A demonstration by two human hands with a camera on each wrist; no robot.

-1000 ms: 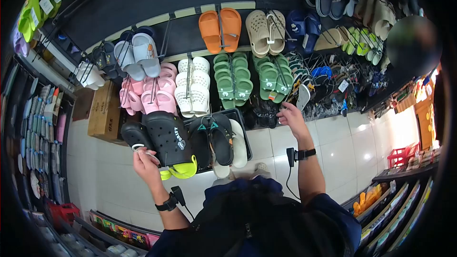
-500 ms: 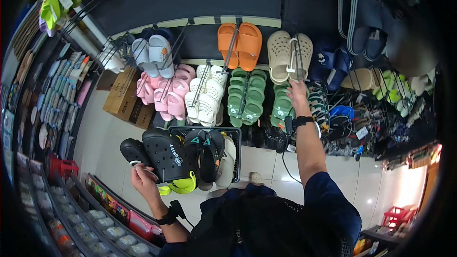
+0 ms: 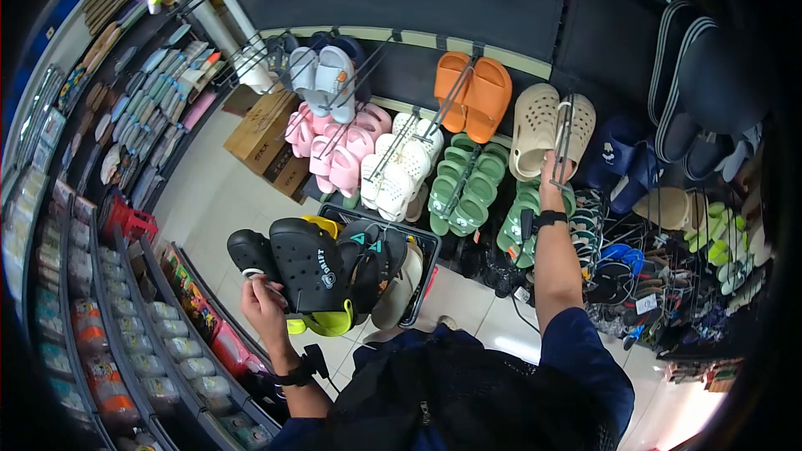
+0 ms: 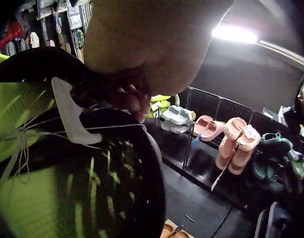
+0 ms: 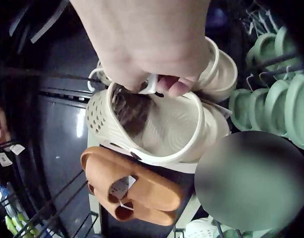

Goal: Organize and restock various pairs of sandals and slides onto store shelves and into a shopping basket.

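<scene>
Black clogs [image 3: 302, 252] marked "DRIFT", left hand [image 3: 265, 309] holding.

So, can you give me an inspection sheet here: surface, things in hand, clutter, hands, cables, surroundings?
Surface: pale tiled floor, partly hidden.
Things in hand: black clogs with lime straps; perforated beige clogs, whether unhooked cannot be told.
Clutter: dark flip-flops over a black basket; cardboard boxes.
Hands: left hand holds the black clogs by a white hanger; right hand pinches white plastic at the beige clogs.
Cables: thin black cord beside the right forearm.
Surroundings: orange slides, green slides hanging; packaged goods leftward.
</scene>
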